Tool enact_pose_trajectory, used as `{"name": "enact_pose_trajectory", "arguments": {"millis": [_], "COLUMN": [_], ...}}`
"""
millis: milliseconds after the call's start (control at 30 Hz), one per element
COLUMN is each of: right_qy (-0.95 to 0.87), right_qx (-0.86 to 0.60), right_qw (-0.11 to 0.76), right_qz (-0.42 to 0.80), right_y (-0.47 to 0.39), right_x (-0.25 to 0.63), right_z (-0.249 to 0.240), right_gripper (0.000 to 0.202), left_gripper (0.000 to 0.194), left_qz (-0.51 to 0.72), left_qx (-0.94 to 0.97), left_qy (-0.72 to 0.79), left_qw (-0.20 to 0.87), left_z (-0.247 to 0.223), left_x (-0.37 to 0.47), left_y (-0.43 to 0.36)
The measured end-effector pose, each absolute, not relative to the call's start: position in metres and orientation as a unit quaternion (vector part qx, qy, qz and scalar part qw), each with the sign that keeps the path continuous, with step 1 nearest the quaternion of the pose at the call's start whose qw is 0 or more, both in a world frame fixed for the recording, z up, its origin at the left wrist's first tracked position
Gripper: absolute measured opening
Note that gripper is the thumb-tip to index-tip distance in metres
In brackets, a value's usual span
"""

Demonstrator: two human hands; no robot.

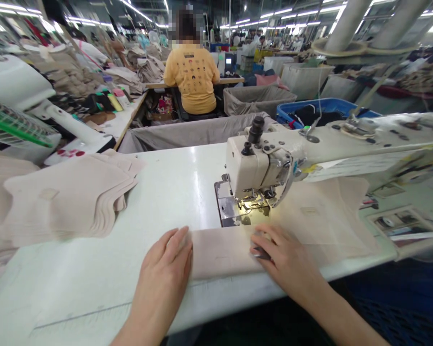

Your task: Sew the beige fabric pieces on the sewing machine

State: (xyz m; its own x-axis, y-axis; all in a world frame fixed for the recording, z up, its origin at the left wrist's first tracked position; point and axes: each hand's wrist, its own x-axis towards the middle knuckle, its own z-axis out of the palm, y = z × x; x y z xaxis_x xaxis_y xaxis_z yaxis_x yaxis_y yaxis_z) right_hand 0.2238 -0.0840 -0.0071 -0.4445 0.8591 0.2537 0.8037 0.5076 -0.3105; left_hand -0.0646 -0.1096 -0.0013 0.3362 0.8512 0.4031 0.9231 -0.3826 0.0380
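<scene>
The left hand [164,271] lies over the left end of a pale cloth [220,254], fingers nearly straight and close together, pressing rather than pinching. The right hand [292,264] rests at the cloth's other side, fingers curled round a small dark tool [261,253]; its kind is hard to tell.

Between the hands the cloth lies flat along the near edge of the table [173,187], just in front of the metal plate [229,204] of the sewing machine [247,168]. The step in hand looks like placing and smoothing; shifting the cloth from here would call for both hands to move together, keeping its edge straight and the tool off the weave.

More pale cloth [328,216] spreads right of the needle area; whether it is joined is unclear. Farther out are a stack of cut pieces [75,202] at left and a seated person in a yellow shirt [195,79] beyond.
</scene>
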Motion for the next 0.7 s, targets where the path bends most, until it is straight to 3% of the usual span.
{"name": "enact_pose_trajectory", "arguments": {"millis": [100,200,300,467,700], "right_qy": [-0.845,-0.845,-0.841,-0.827,-0.819], "right_qx": [-0.489,-0.484,-0.489,-0.506,-0.519], "right_qw": [0.202,0.212,0.220,0.230,0.231], "right_qz": [0.077,0.079,0.075,0.089,0.079], "right_y": [-0.083,-0.084,-0.086,-0.088,-0.088], "right_x": [0.225,0.222,0.214,0.200,0.196], "right_z": [-0.011,-0.013,-0.014,-0.016,-0.018], "right_gripper": [0.017,0.018,0.018,0.017,0.017], "left_gripper": [0.028,0.021,0.028,0.045,0.040], "left_qz": [-0.112,-0.051,0.002,-0.010,-0.053], "left_qx": [-0.847,-0.828,-0.801,-0.828,-0.886], "left_qy": [-0.514,-0.555,-0.598,-0.560,-0.457], "left_qw": [0.069,0.053,0.020,-0.020,-0.059], "left_z": [0.000,0.011,0.026,0.024,0.010], "left_x": [-0.068,-0.058,-0.035,-0.007,-0.006], "left_y": [-0.095,-0.072,-0.041,0.016,0.056]}}
